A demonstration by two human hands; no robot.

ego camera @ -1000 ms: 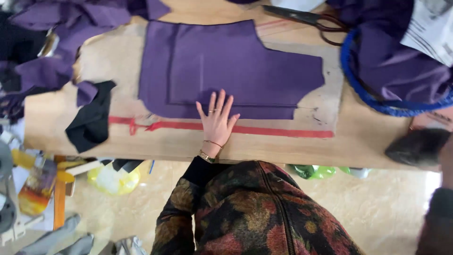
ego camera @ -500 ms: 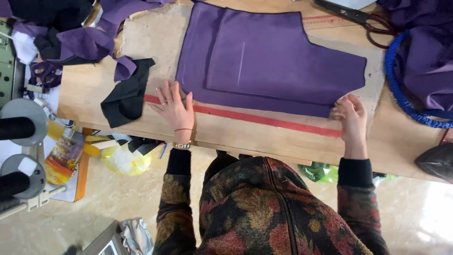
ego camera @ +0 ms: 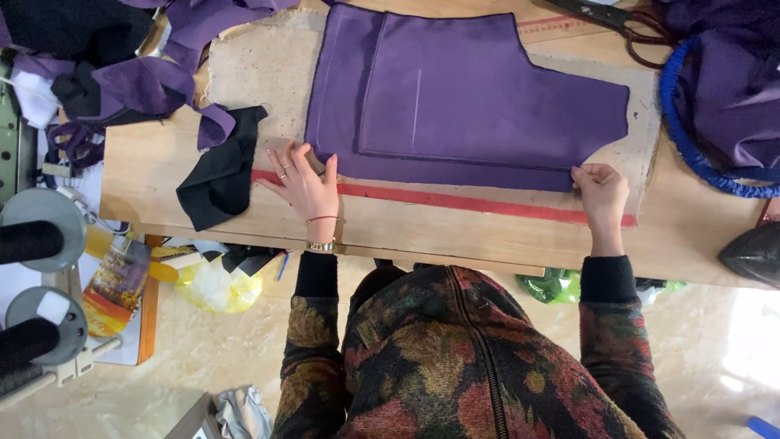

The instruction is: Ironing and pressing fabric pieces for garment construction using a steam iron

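Left hand [ego camera: 305, 185]: flat, palm down, fingers spread wide, nothing gripped. Rests on the tan pattern board [ego camera: 260, 73] at the lower left corner of the purple fabric piece [ego camera: 471, 106], thumb touching the cloth edge, fingertips over the red strip [ego camera: 455, 199]. Wrist straight, forearm reaching up from the body; two bracelets at the wrist, rings on the fingers.

Right hand [ego camera: 600, 189]: fingers curled in, pinching the lower right corner of the purple fabric piece. Knuckles toward the camera; exact grip under the fingers not visible. Forearm nearly vertical in the view, black cuff showing.

Purple fabric piece: one, lying flat on the tan pattern board, held at both lower corners. Looks like two layers, a smaller panel outlined on a larger one; one pale chalk line near the middle.

Count of other items:
- red strip: 1, along the board just below the cloth's lower edge.
- black fabric scrap [ego camera: 221, 167]: 1, just left of the left hand, apart from it.
- purple scraps [ego camera: 138, 85]: a heap, upper left, number not countable.
- scissors [ego camera: 609, 16]: 1 pair, top right.
- blue rope [ego camera: 691, 146]: 1 loop, right side, around more purple cloth.
- thread spools [ego camera: 28, 240]: 2, dark, far left.
- wooden table [ego camera: 699, 236]: 1, under all.
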